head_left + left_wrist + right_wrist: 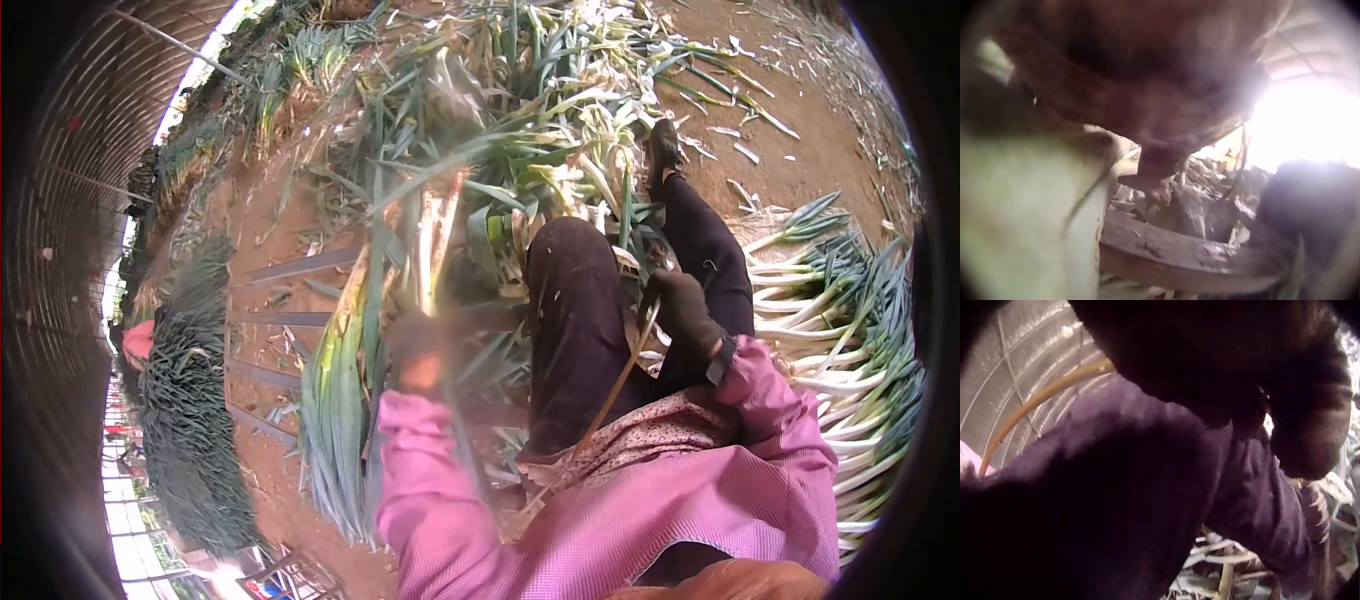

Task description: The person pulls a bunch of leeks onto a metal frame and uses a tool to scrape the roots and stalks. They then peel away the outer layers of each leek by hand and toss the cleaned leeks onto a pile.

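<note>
My left hand (415, 345), gloved and blurred in the head view, grips leeks whose pale shafts (428, 245) stick out beyond it. Large in the left wrist view, a pale green leek stalk (1029, 206) lies beside the glove (1147, 69). Other leeks with long green leaves (335, 430) hang just left of that hand. Over the lap, my right hand (685, 310) in a dark glove has its fingers curled round a thin brown hose (615, 395). This hose runs back toward the waist, and its far end is hidden by the hand.
Stripped leaves (560, 90) heap up ahead of the knees. Trimmed leeks (840, 370) lie in a row at the right. A tall green stack (195, 420) stands at the left, beyond several grey slats (280, 320). In the left wrist view, a bar (1179, 250) crosses below the glove.
</note>
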A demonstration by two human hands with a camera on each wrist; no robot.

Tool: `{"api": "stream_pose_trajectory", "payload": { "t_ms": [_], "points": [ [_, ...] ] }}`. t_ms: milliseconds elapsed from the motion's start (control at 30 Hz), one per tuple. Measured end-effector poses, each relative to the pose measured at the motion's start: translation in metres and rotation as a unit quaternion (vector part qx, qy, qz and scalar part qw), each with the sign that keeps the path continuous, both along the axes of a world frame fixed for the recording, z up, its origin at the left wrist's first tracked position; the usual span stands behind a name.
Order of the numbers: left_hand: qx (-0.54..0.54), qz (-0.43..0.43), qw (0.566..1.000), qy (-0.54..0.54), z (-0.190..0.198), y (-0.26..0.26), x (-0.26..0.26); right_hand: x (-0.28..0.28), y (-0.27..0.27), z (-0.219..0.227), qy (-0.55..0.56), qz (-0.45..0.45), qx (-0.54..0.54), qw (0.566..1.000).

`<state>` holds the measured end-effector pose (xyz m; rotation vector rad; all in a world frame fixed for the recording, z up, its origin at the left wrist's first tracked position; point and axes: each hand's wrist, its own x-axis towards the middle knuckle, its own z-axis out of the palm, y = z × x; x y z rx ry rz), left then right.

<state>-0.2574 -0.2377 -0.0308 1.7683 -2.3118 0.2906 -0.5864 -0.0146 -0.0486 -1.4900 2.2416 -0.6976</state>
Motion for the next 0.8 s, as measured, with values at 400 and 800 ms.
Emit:
{"api": "stream_pose_trajectory", "payload": {
  "t_ms": [400,800],
  "points": [
    [0.593,-0.119,0.331,0.724,0.106,0.166,-0.102,0.138,0.051,0.13,-0.091,0.269,-0.123,0.951],
    [0.257,-0.063,0.9,0.348,0.056,0.234,-0.013,0.194,-0.033,0.06,-0.575,0.214,-0.009,0.79]
  ]
}}
